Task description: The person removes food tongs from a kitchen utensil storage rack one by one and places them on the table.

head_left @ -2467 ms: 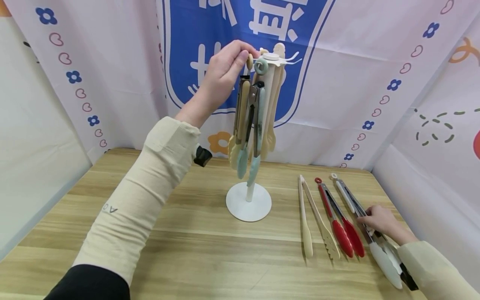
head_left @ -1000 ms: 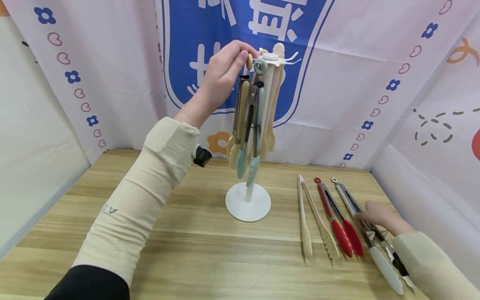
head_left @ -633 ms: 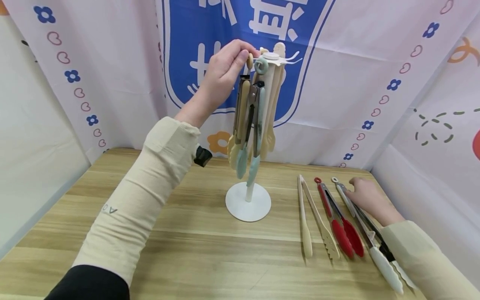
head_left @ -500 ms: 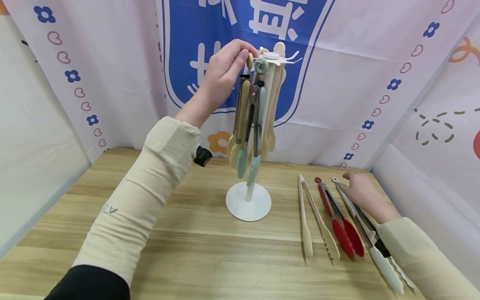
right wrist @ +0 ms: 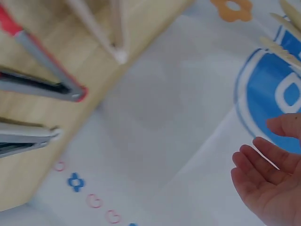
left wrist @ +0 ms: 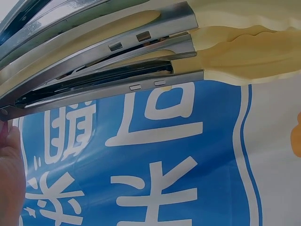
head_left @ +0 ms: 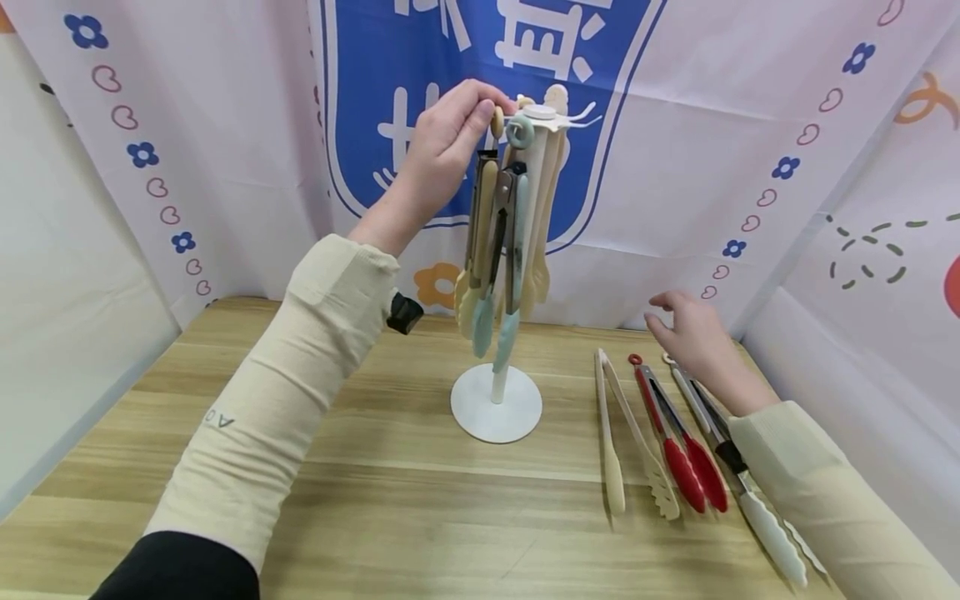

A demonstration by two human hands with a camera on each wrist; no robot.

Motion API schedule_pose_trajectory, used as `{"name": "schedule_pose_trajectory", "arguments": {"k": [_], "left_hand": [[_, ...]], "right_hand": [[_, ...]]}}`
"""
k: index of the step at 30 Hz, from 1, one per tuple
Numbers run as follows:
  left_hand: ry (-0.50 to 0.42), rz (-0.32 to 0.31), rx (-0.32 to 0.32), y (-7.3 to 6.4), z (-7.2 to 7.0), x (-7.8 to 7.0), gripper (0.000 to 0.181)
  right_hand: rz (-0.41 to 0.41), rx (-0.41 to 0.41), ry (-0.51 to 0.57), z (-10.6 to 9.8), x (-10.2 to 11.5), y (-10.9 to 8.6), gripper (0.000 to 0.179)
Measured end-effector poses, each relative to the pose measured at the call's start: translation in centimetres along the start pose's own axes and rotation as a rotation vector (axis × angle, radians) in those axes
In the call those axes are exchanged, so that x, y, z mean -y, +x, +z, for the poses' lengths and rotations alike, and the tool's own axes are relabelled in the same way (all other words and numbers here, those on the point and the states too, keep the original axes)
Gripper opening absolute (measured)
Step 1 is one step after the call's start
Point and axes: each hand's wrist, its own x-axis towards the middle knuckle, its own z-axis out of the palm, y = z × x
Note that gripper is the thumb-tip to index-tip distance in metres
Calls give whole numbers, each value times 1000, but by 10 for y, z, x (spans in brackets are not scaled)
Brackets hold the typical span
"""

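Observation:
My left hand (head_left: 456, 133) pinches at the ring end of yellow-handled tongs (head_left: 486, 208) at the top of a white utensil stand (head_left: 497, 404). Beside them, mint-tipped tongs (head_left: 506, 333) hang by a ring from the same stand. The left wrist view shows the yellow tongs (left wrist: 244, 56) close up, with part of the hand at the left edge. In the air over the table's back right, my right hand (head_left: 693, 346) has its fingers loosely extended. Its palm and fingers, seen in the right wrist view, hold nothing. Below it lie white-tipped tongs (head_left: 772, 533), partly covered by the forearm.
Red tongs (head_left: 686, 467) and cream tongs (head_left: 637, 442) lie on the wooden table (head_left: 375, 517) to the right of the stand. Cream utensils (head_left: 546, 217) hang at the stand's rear. A printed curtain (head_left: 675, 167) closes off the back.
My right hand has left the white-tipped tongs, which stay lying on the table, and has moved up and to the left. The left hand has kept its place at the stand.

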Motion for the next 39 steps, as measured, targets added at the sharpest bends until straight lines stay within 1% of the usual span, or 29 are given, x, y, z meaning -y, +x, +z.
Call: {"name": "schedule_pose_trajectory", "arguments": {"k": [2, 4, 5, 9, 10, 16, 17, 19, 20, 23, 32, 36, 39], "left_hand": [[-3, 16, -6, -1, 0, -1, 25], [-3, 54, -15, -1, 0, -1, 25], [-6, 59, -18, -1, 0, -1, 25], [-9, 54, -20, -1, 0, -1, 26], [-10, 41, -19, -1, 0, -1, 26], [-12, 30, -18, -1, -1, 1, 26], [-13, 36, -17, -1, -1, 1, 26], [-17, 22, -16, -1, 0, 1, 26], [-17, 33, -18, -1, 0, 1, 26], [-20, 31, -18, -1, 0, 0, 26], [-12, -13, -12, -2, 0, -3, 27], [-18, -8, -17, -3, 0, -4, 27], [-20, 16, -23, -2, 1, -1, 26]], "right_hand": [[-13, -17, 6, -4, 9, 4, 29], [-26, -37, 13, -9, 17, 8, 29], [-34, -50, 21, -11, 21, 10, 29], [-78, -119, 50, -25, 37, 16, 28], [-90, -139, 57, -28, 40, 18, 27], [-144, -236, 82, -44, 55, 27, 25], [-147, -247, 83, -47, 57, 28, 25], [-150, -265, 82, -52, 60, 30, 25], [-149, -273, 81, -54, 62, 31, 25], [-137, -286, 95, -60, 68, 34, 26], [-138, -319, 181, -75, 88, 45, 28], [-144, -361, 211, -82, 98, 51, 28], [-156, -403, 219, -86, 103, 55, 28]]}}
